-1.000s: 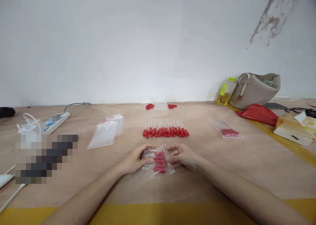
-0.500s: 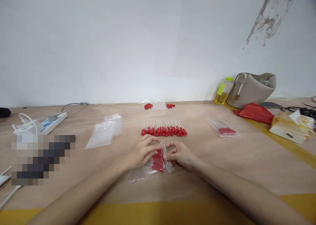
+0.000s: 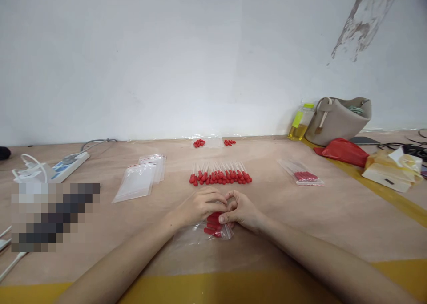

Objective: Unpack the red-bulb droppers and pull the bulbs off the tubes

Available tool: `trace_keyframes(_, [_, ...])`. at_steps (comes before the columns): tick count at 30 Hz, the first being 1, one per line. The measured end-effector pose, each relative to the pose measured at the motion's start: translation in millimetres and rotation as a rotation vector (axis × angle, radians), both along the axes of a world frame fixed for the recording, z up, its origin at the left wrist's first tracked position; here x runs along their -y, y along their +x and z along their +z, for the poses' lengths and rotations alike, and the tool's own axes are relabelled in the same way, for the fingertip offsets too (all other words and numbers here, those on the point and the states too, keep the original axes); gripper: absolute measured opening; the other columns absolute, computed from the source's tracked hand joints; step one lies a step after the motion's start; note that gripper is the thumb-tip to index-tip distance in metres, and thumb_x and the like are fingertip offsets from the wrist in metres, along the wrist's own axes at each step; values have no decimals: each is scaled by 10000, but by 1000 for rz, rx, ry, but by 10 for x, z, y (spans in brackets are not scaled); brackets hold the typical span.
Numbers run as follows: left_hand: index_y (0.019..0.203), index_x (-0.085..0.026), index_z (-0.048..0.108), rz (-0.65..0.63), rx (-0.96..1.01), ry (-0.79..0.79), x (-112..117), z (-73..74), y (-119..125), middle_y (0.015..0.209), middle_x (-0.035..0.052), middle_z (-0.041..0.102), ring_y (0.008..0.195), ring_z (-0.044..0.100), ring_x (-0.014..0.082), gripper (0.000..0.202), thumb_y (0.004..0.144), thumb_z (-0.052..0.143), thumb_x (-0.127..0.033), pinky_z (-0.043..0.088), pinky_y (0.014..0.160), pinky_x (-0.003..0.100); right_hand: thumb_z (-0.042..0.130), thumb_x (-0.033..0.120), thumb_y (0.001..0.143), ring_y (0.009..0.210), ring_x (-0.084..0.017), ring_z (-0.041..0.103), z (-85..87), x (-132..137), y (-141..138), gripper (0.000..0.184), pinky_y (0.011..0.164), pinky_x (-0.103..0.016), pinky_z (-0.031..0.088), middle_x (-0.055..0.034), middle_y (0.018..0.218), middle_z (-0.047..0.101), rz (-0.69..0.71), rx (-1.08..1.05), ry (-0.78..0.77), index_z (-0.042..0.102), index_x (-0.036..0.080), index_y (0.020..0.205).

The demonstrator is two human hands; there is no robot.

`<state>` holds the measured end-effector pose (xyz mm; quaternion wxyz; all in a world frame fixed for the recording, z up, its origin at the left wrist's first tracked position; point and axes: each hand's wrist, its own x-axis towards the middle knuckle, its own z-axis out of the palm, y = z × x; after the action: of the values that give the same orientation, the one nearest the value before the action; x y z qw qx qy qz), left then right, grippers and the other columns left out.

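Zip bag number one lies flat on the table, just in front of the row of droppers and between the person's two forearms. It is clear plastic, wrinkled and glossy, with a bundle of red-bulbed droppers inside; the bulbs crowd toward the end under the fingers, too overlapped to count. Both hands are on that end: the left hand and the right hand meet thumb to thumb, fingers curled and pinching the bag's edge between them.

The row itself is a single line of glass droppers, red bulbs toward the person, packed too tightly for an exact count — more than a dozen. Left of the row lie two piles of empty bags, one partly behind the other. Right of the row sits one filled bag. Behind the row, near the wall, are two small clusters of loose red bulbs. Far left of the row is one power strip; far right — one yellow-capped bottle, one grey handbag and one red pouch.
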<state>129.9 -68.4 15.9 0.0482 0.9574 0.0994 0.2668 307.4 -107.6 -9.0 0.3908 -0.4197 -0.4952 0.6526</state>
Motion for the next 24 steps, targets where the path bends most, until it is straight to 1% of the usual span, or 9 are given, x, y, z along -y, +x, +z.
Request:
trace_keyframes(2, [940,-196,624,-10,28,-46,16,-6,13,945,53,632,940,532,157,207,876,428,-209,425,818,296,841,285,364,382,-97,510,-4,1,6,710,392,-205,415,112,470,552,0,9,19,370,192,887])
trace_keyframes(5, [905,-177,625,-5,-1,-84,39,9,23,903,53,633,891,544,151,204,876,424,-198,427,795,287,835,287,396,391,-95,515,-11,-6,30,755,415,-204,420,113,474,557,42,-4,30,362,182,976])
trace_keyframes(9, [884,-164,624,33,-45,-96,45,30,12,896,68,628,885,548,159,221,880,408,-211,427,791,289,798,340,479,417,-97,537,0,-16,71,755,460,-211,430,90,507,585,120,-53,17,336,167,1050])
trace_keyframes(12, [904,-158,614,26,-68,-106,37,44,2,912,71,628,905,547,161,224,882,395,-201,425,805,287,771,346,509,443,-98,550,23,-13,90,746,504,-230,451,72,547,608,141,-79,-15,325,163,1078])
trace_keyframes(15, [902,-159,611,14,-100,-116,30,62,6,913,65,627,911,545,154,234,885,378,-176,421,817,280,726,292,557,485,-105,571,42,-7,98,692,536,-246,468,52,568,623,164,-100,-40,318,153,1098])
trace_keyframes(18, [896,-156,611,4,-112,-116,23,70,14,915,62,627,916,543,151,235,884,377,-165,418,824,276,661,215,587,500,-112,583,48,-12,99,641,544,-257,478,54,559,621,172,-107,-58,305,149,1115])
trace_keyframes(21, [896,-157,610,-11,-98,-100,9,57,12,922,56,629,935,534,159,222,879,389,-162,411,840,291,617,166,574,498,-119,586,49,-25,100,643,532,-255,479,41,557,629,167,-91,-72,293,137,1130])
trace_keyframes(24, [897,-158,608,-19,-90,-94,-1,35,5,926,53,630,938,528,163,211,874,398,-152,410,840,298,608,148,561,497,-122,589,50,-32,102,666,528,-253,480,30,568,638,167,-79,-83,291,130,1147])
